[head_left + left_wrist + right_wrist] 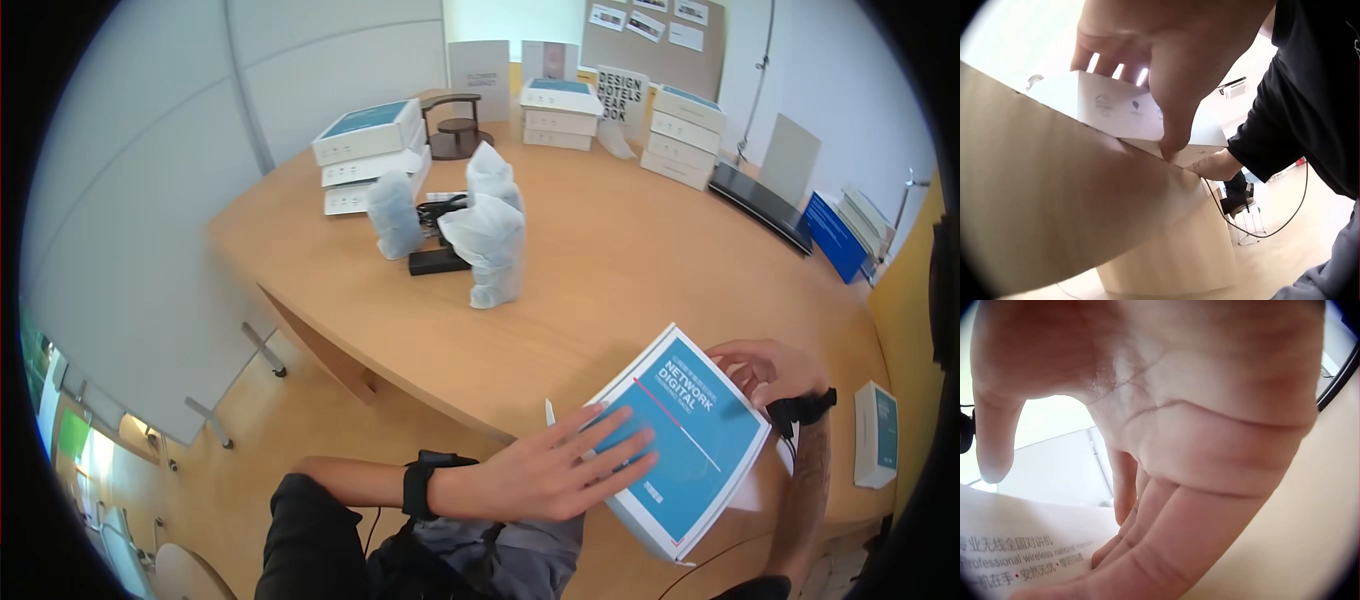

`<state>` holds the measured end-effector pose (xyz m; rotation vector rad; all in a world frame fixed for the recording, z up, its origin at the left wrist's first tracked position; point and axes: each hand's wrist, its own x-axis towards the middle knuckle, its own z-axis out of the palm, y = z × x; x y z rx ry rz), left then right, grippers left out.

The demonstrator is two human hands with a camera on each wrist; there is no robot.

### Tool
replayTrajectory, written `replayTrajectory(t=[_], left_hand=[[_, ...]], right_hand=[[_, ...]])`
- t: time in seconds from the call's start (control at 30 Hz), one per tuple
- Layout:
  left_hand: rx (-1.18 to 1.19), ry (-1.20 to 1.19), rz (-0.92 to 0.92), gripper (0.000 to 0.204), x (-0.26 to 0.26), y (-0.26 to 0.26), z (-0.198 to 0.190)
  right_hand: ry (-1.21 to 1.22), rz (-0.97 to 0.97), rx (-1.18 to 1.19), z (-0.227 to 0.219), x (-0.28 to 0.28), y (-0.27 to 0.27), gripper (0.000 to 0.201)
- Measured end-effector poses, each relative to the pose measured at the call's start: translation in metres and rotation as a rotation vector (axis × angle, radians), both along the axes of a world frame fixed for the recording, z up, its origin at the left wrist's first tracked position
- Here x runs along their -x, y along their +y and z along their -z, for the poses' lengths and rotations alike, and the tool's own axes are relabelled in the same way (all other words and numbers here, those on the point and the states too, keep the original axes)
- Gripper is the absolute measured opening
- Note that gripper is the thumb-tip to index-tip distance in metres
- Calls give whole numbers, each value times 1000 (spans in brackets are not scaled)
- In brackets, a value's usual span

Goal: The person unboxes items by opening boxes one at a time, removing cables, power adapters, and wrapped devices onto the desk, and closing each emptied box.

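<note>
A white box with a blue lid reading "NETWORK DIGITAL" sits at the table's near edge, in front of the person. My left hand spreads its fingers over the lid. In the left wrist view, its thumb comes down over the box's printed side to the lower edge, so the hand grips the box. At the far right side of the box is my right hand, its fingers bent loosely. The right wrist view shows those fingers against a white face with printed text, thumb held apart.
Wrapped white bundles stand mid-table beside a black adapter and cables. Stacks of similar boxes line the back, near a dark wooden stand. Another blue-lidded box lies at the right. A black flat device rests by the wall.
</note>
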<state>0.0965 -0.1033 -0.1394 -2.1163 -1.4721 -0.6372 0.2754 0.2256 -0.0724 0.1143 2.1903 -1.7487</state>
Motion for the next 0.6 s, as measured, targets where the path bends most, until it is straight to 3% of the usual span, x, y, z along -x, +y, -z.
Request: replayTrajectory(t=[0.23, 0.37, 0.43, 0.5, 0.6], left_hand=[[-117, 10, 123, 39, 25, -32, -6], [-482, 215, -153, 42, 58, -69, -39], [-528, 187, -469, 54, 87, -94, -45], [-693, 15, -715, 64, 107, -105, -68], [-841, 79, -826, 70, 158, -129, -74]], right_hand=[[102, 89, 35, 4, -4, 6, 88], [130, 130, -23, 8, -5, 7, 79], [126, 89, 42, 8, -5, 11, 72], [99, 110, 37, 7, -3, 8, 72], [78, 136, 25, 6, 1, 5, 71]])
